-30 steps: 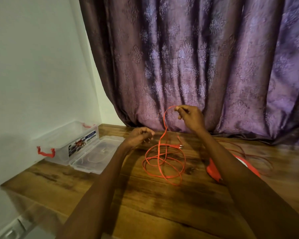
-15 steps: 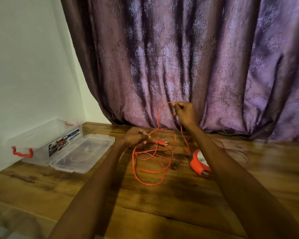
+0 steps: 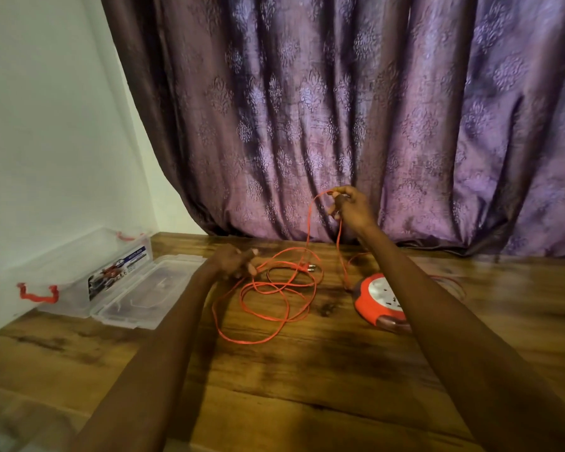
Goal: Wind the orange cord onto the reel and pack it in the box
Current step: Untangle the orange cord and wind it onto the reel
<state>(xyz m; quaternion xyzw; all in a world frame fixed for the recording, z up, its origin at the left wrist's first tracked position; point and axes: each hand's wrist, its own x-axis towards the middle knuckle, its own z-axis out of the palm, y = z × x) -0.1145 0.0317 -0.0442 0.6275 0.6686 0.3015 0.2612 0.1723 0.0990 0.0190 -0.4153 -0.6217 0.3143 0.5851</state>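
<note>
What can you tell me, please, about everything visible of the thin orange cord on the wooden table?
The thin orange cord lies mostly in loose, overlapping loops on the wooden table, not yet wound. The raised right hand pinches one stretch, so two strands hang down from it towards the table. The lower left hand grips another stretch near the loops. A small plug end rests among them. One strand runs down beside the round red and white reel; whether it joins it is unclear.

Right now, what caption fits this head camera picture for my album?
Two hands, right hand raised and left hand low, untangle the orange cord beside the reel and open box.
</note>
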